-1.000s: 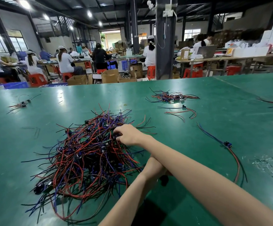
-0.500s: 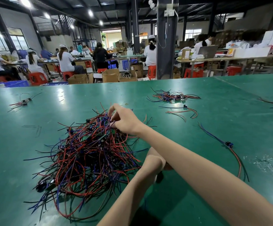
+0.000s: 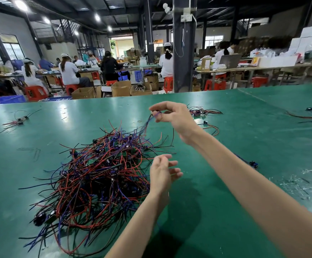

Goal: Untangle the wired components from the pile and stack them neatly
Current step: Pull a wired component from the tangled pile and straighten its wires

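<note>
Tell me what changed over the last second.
The right hand rose off the pile, now pinching a purple wire and drawing it up and away. The left hand came out from under the right forearm and lifted beside the pile, fingers open, holding nothing. The pile, the small bundle behind the right hand and the loose pieces at far left on the green table stayed put.

Wire pile (image 3: 99, 175) on table (image 3: 244, 127), small bundle (image 3: 201, 111) behind-right.
</note>
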### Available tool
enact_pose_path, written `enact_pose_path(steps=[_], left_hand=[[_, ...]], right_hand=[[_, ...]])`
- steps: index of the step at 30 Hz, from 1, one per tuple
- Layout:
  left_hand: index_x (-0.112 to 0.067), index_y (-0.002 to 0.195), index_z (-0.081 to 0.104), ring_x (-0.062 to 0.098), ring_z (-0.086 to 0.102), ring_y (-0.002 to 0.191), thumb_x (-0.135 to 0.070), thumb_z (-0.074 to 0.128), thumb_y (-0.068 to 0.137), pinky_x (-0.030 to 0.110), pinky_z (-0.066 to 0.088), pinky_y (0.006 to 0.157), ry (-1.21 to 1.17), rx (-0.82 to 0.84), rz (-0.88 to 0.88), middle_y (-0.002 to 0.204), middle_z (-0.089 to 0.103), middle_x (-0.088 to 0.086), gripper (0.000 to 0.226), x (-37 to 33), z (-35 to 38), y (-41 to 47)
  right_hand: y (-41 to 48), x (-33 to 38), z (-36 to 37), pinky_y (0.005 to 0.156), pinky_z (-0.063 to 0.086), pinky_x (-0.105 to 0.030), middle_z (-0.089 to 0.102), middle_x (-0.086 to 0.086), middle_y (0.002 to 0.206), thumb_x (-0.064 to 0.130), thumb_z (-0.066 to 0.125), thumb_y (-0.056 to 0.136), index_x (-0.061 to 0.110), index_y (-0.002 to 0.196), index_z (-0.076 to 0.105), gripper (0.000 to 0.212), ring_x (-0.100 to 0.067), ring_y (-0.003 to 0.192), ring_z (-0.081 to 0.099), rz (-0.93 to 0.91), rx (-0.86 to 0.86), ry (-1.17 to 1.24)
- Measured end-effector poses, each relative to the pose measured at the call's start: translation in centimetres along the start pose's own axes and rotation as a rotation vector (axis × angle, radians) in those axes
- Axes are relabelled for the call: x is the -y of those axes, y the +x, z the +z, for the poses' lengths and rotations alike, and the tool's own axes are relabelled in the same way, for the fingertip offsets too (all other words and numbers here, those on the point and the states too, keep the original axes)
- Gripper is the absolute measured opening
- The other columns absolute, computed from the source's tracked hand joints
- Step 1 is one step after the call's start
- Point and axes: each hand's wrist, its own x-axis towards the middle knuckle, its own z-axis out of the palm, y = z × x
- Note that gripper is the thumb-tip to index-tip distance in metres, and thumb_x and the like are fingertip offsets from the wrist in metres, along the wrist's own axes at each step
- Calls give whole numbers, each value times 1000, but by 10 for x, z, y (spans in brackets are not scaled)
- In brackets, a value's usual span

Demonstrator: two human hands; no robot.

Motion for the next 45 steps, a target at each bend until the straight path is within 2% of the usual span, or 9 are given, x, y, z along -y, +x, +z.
enact_pose_path(steps=[9, 15, 20, 29, 33, 38, 40, 43, 45], left_hand=[[-15, 95, 64, 12, 57, 77, -31, 39, 101, 23, 50, 69, -75, -47, 161, 90, 63, 1, 31, -1, -4, 7], [-6, 93, 63, 9, 58, 59, -14, 55, 93, 21, 53, 59, 166, 354, -51, 77, 70, 2, 12, -1, 3, -7], [-1, 98, 62, 6, 58, 53, -6, 63, 87, 18, 50, 56, 251, 354, -107, 74, 69, 6, 12, 4, 1, -9], [3, 90, 65, 16, 59, 55, 3, 55, 89, 24, 54, 53, 116, 438, -328, 67, 64, 9, 9, 3, 4, -15], [1, 90, 64, 13, 55, 55, 4, 57, 87, 23, 54, 55, 183, 505, -381, 67, 63, 8, 8, 4, 3, -18], [0, 90, 63, 13, 56, 56, 4, 57, 86, 23, 55, 57, 123, 519, -433, 69, 62, 8, 9, 3, 3, -20], [2, 89, 62, 12, 57, 53, 3, 55, 87, 23, 55, 56, 30, 468, -427, 67, 61, 8, 7, 2, 6, -19], [4, 90, 59, 15, 59, 57, 0, 54, 90, 23, 56, 54, -115, 357, -420, 67, 61, 9, 6, 1, 7, -16], [4, 88, 59, 19, 58, 69, -2, 55, 90, 22, 55, 51, -198, 290, -432, 69, 61, 9, 8, -1, 5, -13]], right_hand=[[-51, -58, -74, 67, 52, -15, 73, 0, 75, -10, 53, 87, 4, 95, 66, 22, -7, 72, 68, 195, 128, 248], [-74, -82, -86, 72, 54, -22, 74, -11, 81, -1, 70, 68, 8, 81, 72, 16, -16, 74, 69, 231, 182, 225], [-86, -83, -86, 76, 52, -21, 71, -12, 81, 10, 74, 66, 8, 77, 74, 11, -15, 75, 66, 270, 184, 158], [-82, -83, -98, 39, 41, -17, 65, -7, 67, 5, 69, 81, 6, 85, 70, 4, -6, 35, 40, 608, -36, 204], [-86, -88, -107, 47, 53, -21, 64, -10, 69, -10, 59, 82, -1, 91, 65, 14, -9, 41, 54, 824, -92, 431], [-83, -89, -116, 72, 58, -31, 69, -15, 75, -11, 53, 85, -6, 103, 57, 19, -20, 62, 69, 675, -266, 662], [-83, -91, -116, 76, 57, -30, 66, -12, 87, -8, 58, 85, -5, 112, 55, 28, -19, 75, 68, 591, -321, 473], [-88, -97, -114, 90, 40, -27, 49, -5, 112, 4, 70, 81, 7, 125, 50, 49, -16, 99, 52, 357, -489, -250], [-93, -95, -107, 89, 38, -24, 44, -3, 109, 3, 68, 79, 13, 115, 50, 42, -15, 94, 47, 134, -609, -437]])
